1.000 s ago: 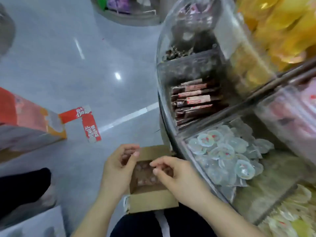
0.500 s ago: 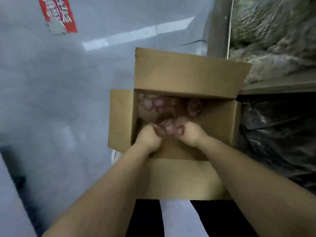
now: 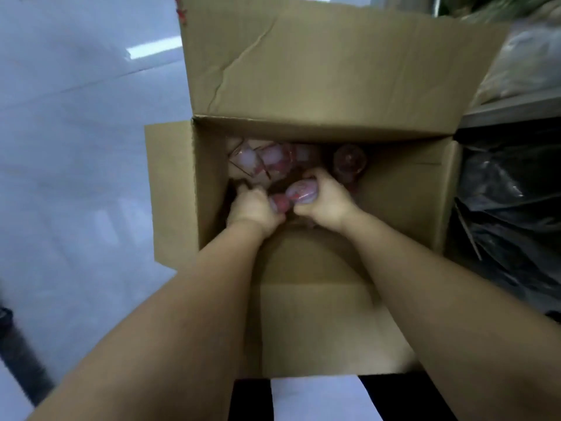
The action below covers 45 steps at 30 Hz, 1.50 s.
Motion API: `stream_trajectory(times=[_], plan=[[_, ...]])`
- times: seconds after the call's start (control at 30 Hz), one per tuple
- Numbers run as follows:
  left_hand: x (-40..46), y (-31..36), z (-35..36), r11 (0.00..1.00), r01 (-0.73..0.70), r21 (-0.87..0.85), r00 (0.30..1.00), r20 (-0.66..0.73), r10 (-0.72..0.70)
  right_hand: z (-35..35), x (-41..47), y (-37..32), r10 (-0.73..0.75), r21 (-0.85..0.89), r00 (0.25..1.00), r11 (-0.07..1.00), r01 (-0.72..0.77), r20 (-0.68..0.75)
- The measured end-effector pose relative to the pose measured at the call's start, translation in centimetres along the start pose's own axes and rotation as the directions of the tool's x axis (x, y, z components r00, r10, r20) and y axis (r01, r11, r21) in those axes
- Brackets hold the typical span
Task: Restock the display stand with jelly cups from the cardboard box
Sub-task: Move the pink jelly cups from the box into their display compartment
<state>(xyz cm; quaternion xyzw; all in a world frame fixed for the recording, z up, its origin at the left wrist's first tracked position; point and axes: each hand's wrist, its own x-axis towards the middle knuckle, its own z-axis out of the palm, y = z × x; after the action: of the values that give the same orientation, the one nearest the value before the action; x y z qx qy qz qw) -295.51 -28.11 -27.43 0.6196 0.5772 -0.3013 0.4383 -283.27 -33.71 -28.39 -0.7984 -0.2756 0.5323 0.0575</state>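
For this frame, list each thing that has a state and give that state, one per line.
cardboard box: open, flaps folded out, partly filled.
jelly cups: loose in the far end of the box.
jelly cup: gripped by the right hand.
left hand: inside the box, curled round a red cup.
right hand: inside the box, curled round a cup.
black plastic bag: crumpled, right of the box.

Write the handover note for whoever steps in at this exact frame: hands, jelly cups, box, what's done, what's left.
Left hand: deep in the cardboard box, fingers curled round a red jelly cup.
Right hand: also in the box, grip closed on a jelly cup with a pale lid.
More jelly cups lie loose at the box's far end; flaps open.
Done: both hands loaded.
Left: lift out, carry to the display stand (out of view), place, repeat.
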Motion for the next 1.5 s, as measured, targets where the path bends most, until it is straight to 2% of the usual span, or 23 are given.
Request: stream_trajectory(times=[0.1, 0.27, 0.4, 0.53, 0.63, 0.7, 0.77, 0.93, 1.0, 1.07, 1.13, 1.2, 1.23, 1.3, 1.4, 1.47, 1.5], plan=[[-6.1, 1.1, -3.4, 0.94, -0.094, -0.327, 0.988, -0.146, 0.048, -2.9, -6.3, -2.1, 0.005, 0.351, 0.997, 0.936, 0.021, -0.074], [-20.9, 3.3, -11.7, 0.759, -0.339, -0.555, 0.924, -0.348, 0.158, -9.0, -21.5, -9.9, -0.029, 0.618, 0.984, 0.775, 0.133, -0.175], [-33.7, 5.3, -19.6, 0.69, -0.539, -0.483, 0.824, -0.475, 0.31, -15.8, -34.5, -17.2, -0.186, 0.668, 0.951, 0.678, 0.306, -0.246], [-44.7, 8.9, -26.0, 0.607, -0.742, -0.285, 0.64, -0.569, 0.515, -22.0, -45.0, -21.9, -0.295, 0.663, 0.884, 0.585, 0.467, -0.363], [-50.8, 12.1, -28.5, 0.501, -0.844, -0.194, 0.51, -0.58, 0.635, -26.0, -51.0, -23.0, -0.322, 0.637, 0.819, 0.517, 0.572, -0.474], [-53.8, 14.6, -29.4, 0.434, -0.882, -0.186, 0.46, -0.544, 0.702, -28.5, -54.3, -22.7, -0.304, 0.591, 0.764, 0.494, 0.637, -0.57], [-56.1, 17.3, -30.0, 0.374, -0.914, -0.153, 0.398, -0.506, 0.765, -30.8, -57.0, -21.9, -0.278, 0.497, 0.696, 0.532, 0.686, -0.663], [-61.0, 25.5, -30.3, 0.194, -0.981, -0.026, 0.188, -0.391, 0.901, -36.3, -62.6, -18.2, -0.2, 0.295, 0.523, 0.639, 0.711, -0.828], [-62.6, 28.8, -29.7, 0.131, -0.991, -0.005, 0.125, -0.348, 0.929, -38.5, -64.4, -16.6, -0.162, 0.247, 0.463, 0.671, 0.699, -0.871], [-63.9, 32.0, -29.0, 0.07, -0.997, -0.014, 0.071, -0.307, 0.949, -40.7, -66.0, -15.0, -0.123, 0.183, 0.365, 0.696, 0.695, -0.923], [-64.9, 35.1, -28.2, -0.01, -1.0, 0.021, -0.016, -0.269, 0.963, -43.0, -67.3, -13.3, -0.088, 0.113, 0.263, 0.741, 0.662, -0.961], [-65.5, 38.1, -27.4, -0.085, -0.989, 0.117, -0.111, -0.234, 0.966, -45.2, -68.2, -11.6, -0.075, 0.051, 0.195, 0.82, 0.57, -0.978], [-65.6, 39.4, -27.0, -0.106, -0.981, 0.165, -0.142, -0.219, 0.965, -46.0, -68.5, -10.6, -0.069, 0.036, 0.182, 0.855, 0.518, -0.981], [-65.7, 41.7, -26.2, -0.126, -0.965, 0.229, -0.17, -0.184, 0.968, -47.5, -68.5, -8.9, -0.043, 0.051, 0.205, 0.901, 0.431, -0.978], [-65.2, 44.3, -25.6, -0.111, -0.943, 0.313, -0.146, -0.091, 0.985, -49.3, -67.8, -7.2, -0.023, 0.078, 0.319, 0.951, 0.3, -0.947], [-64.5, 45.7, -25.7, -0.113, -0.901, 0.418, -0.123, 0.004, 0.992, -50.0, -67.2, -6.6, -0.049, 0.031, 0.399, 0.981, 0.191, -0.916], [-64.1, 46.2, -25.8, -0.124, -0.868, 0.481, -0.11, 0.056, 0.992, -50.2, -66.9, -6.4, -0.078, -0.017, 0.413, 0.989, 0.15, -0.907]])
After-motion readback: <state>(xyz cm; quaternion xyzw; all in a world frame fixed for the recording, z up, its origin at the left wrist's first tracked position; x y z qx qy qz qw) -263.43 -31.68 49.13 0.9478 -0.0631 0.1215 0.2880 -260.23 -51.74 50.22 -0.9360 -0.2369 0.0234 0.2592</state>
